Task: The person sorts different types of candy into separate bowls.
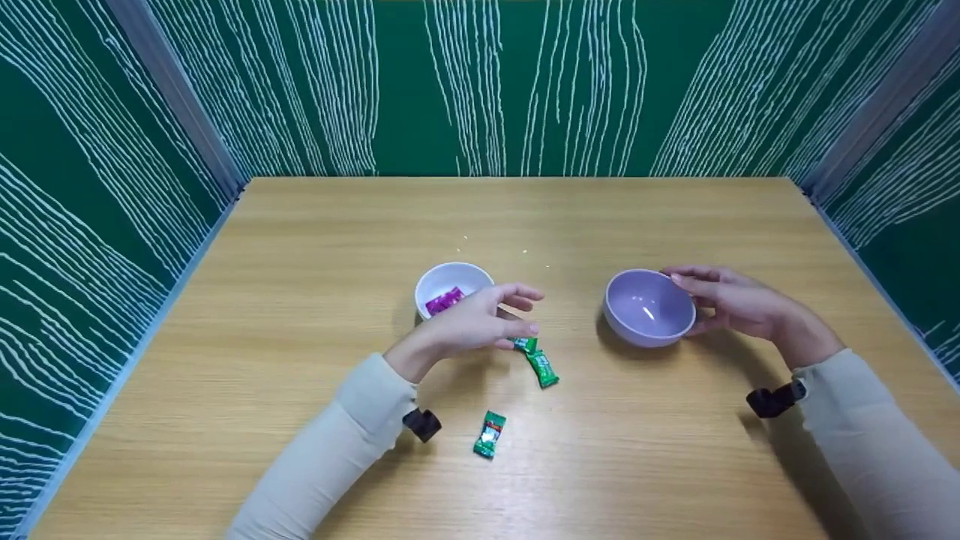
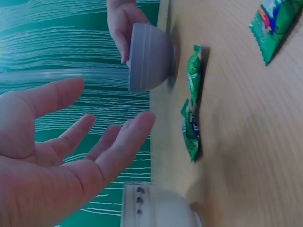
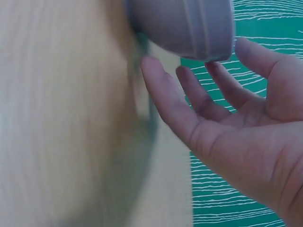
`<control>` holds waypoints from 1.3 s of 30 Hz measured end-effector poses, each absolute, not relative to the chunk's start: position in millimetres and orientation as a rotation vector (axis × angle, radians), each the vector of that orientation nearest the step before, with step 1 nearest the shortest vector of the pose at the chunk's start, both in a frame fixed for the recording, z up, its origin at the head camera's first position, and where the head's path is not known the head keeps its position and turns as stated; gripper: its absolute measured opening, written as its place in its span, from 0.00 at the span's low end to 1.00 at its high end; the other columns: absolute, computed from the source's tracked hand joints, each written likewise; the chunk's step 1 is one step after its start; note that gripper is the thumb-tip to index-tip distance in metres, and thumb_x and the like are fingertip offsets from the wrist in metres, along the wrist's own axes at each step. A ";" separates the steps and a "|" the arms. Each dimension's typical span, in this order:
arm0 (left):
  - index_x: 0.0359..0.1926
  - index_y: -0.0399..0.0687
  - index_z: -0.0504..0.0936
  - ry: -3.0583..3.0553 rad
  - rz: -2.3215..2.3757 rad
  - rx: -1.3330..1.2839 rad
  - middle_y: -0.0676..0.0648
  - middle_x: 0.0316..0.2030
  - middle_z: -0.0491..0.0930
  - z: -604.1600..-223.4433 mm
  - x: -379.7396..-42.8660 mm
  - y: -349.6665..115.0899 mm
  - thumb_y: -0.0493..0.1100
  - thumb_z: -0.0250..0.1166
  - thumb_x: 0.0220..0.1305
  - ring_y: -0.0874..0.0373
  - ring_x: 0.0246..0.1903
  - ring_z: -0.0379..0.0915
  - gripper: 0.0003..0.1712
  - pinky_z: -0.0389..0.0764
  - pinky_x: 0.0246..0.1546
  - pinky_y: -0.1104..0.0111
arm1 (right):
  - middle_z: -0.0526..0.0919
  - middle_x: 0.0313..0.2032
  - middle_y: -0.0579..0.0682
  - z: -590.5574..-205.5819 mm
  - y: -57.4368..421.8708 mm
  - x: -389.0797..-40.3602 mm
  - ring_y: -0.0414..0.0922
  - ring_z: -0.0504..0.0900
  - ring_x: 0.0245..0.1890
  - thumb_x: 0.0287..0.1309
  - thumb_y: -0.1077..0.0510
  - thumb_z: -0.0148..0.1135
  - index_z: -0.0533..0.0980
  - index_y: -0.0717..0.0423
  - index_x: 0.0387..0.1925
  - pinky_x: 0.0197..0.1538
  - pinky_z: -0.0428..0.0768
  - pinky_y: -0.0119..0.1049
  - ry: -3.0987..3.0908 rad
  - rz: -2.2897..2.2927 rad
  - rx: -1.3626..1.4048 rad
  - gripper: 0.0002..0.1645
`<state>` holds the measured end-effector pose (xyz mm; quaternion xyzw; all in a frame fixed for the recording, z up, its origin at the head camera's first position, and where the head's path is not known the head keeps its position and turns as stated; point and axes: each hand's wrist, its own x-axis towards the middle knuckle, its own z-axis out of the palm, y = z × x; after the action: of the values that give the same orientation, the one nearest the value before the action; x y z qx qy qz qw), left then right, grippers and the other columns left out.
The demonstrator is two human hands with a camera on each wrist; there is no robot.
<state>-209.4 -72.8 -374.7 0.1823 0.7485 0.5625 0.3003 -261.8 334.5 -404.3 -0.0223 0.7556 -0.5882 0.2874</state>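
My left hand [image 1: 484, 319] hovers over the table with its fingers spread and nothing between them. It partly covers a small white bowl [image 1: 429, 279] that holds a shiny magenta-wrapped candy [image 1: 444, 300]. Beneath its fingertips lie two green-wrapped candies [image 1: 542, 368], touching end to end; both show in the left wrist view [image 2: 191, 127]. A third green-wrapped candy [image 1: 490, 435] lies nearer the front. On the right stands a purple bowl [image 1: 649, 309] with a bare inside. My right hand [image 1: 739, 300] is at its right side, loosely extended fingers touching the bowl near the rim.
The wooden table [image 1: 337, 247] meets green walls [image 1: 405, 90] with white wavy lines at the back and sides. Tiny pale specks lie behind the bowls. Each sleeved wrist carries a small black camera [image 1: 422, 424].
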 end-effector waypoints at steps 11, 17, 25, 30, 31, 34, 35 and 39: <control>0.70 0.49 0.71 2.118 1.320 0.537 0.43 0.72 0.66 -395.8 -211.5 -60.4 0.35 0.62 0.71 0.46 0.74 0.55 0.29 0.60 0.73 0.52 | 0.47 0.75 0.64 -411.2 330.6 -261.9 0.61 0.53 0.71 0.77 0.44 0.52 0.44 0.60 0.79 0.57 0.80 0.60 1.905 -1.642 0.006 0.45; 0.70 0.47 0.71 2.286 1.066 0.640 0.45 0.67 0.70 -406.2 -212.5 -52.9 0.26 0.63 0.64 0.49 0.69 0.62 0.34 0.64 0.71 0.58 | 0.46 0.75 0.66 -413.5 328.4 -263.8 0.62 0.52 0.71 0.77 0.44 0.51 0.41 0.62 0.79 0.58 0.79 0.59 1.895 -1.628 0.012 0.46; 0.65 0.48 0.76 2.500 0.749 0.728 0.49 0.55 0.78 -414.7 -212.9 -42.8 0.36 0.72 0.62 0.56 0.54 0.70 0.30 0.71 0.62 0.66 | 0.47 0.75 0.67 -417.6 327.2 -264.6 0.61 0.56 0.70 0.76 0.42 0.51 0.42 0.62 0.80 0.58 0.80 0.58 1.876 -1.640 0.041 0.48; 0.58 0.48 0.81 2.442 0.805 0.720 0.52 0.44 0.78 -417.3 -215.5 -41.9 0.35 0.72 0.61 0.59 0.45 0.73 0.23 0.76 0.53 0.69 | 0.54 0.70 0.61 -420.2 329.5 -264.2 0.54 0.65 0.64 0.77 0.38 0.46 0.56 0.52 0.74 0.59 0.79 0.56 1.773 -1.706 0.062 0.36; 0.56 0.48 0.82 2.434 0.806 0.725 0.53 0.43 0.78 -417.8 -215.8 -42.0 0.35 0.72 0.61 0.59 0.44 0.72 0.22 0.76 0.50 0.69 | 0.56 0.68 0.59 -420.6 330.3 -264.3 0.52 0.66 0.63 0.77 0.37 0.45 0.60 0.50 0.71 0.60 0.79 0.56 1.738 -1.727 0.068 0.32; 0.51 0.49 0.85 2.411 0.814 0.749 0.54 0.41 0.79 -418.7 -216.7 -41.3 0.36 0.73 0.60 0.59 0.42 0.72 0.17 0.76 0.47 0.69 | 0.57 0.66 0.56 -421.4 334.1 -264.5 0.52 0.67 0.62 0.78 0.36 0.42 0.66 0.43 0.64 0.61 0.77 0.57 1.628 -1.783 0.075 0.25; 0.50 0.50 0.86 2.402 0.821 0.756 0.54 0.40 0.79 -419.1 -217.1 -40.8 0.36 0.74 0.60 0.59 0.41 0.72 0.16 0.76 0.46 0.69 | 0.57 0.66 0.55 -421.4 335.3 -264.2 0.52 0.68 0.62 0.78 0.36 0.42 0.67 0.41 0.64 0.62 0.77 0.58 1.596 -1.799 0.075 0.24; 0.46 0.51 0.86 2.345 0.879 0.756 0.55 0.39 0.79 -419.5 -219.1 -38.5 0.37 0.76 0.59 0.61 0.39 0.71 0.14 0.75 0.43 0.71 | 0.54 0.68 0.54 -422.6 340.1 -263.3 0.53 0.69 0.63 0.79 0.38 0.40 0.68 0.37 0.66 0.64 0.73 0.62 1.475 -1.857 0.049 0.23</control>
<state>-219.1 -38.5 -419.5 0.2791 0.8656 0.3243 0.2600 -263.3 340.1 -422.6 0.0190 0.5763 -0.7256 0.3756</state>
